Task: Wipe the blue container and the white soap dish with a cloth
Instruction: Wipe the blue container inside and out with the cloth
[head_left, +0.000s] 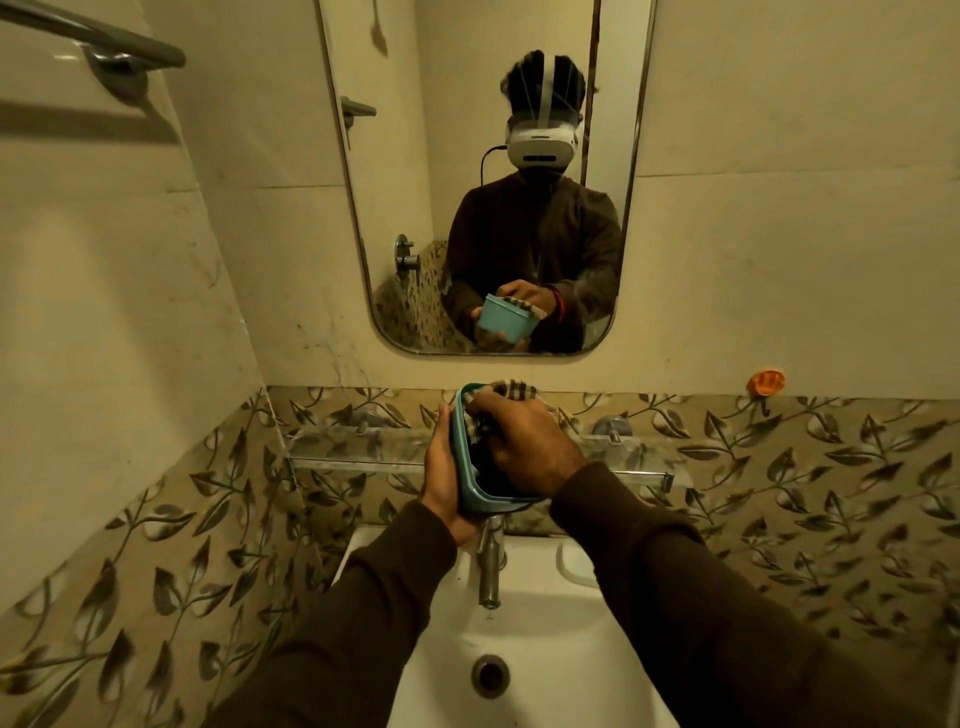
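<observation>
Cupping the blue container (464, 470) from outside, the left hand (442, 475) holds it above the tap (489, 561) and sink (545, 623); the right hand (524, 441), fingers apparently clenched on the checked cloth (511, 391), presses inside it.

Mirror (467, 156) above white sink (530, 623), leaf-patterned tiles (779, 467).

- Blue container (464, 470): teal-blue rim and wall.
- Cloth (511, 391): beige with dark checks.
- Sleeves (675, 597): dark brown.
- Sink (545, 649): white.
- Lower wall tiles (779, 467): tan with a grey-brown leaf pattern.
- Wall hook (765, 383): orange.
</observation>
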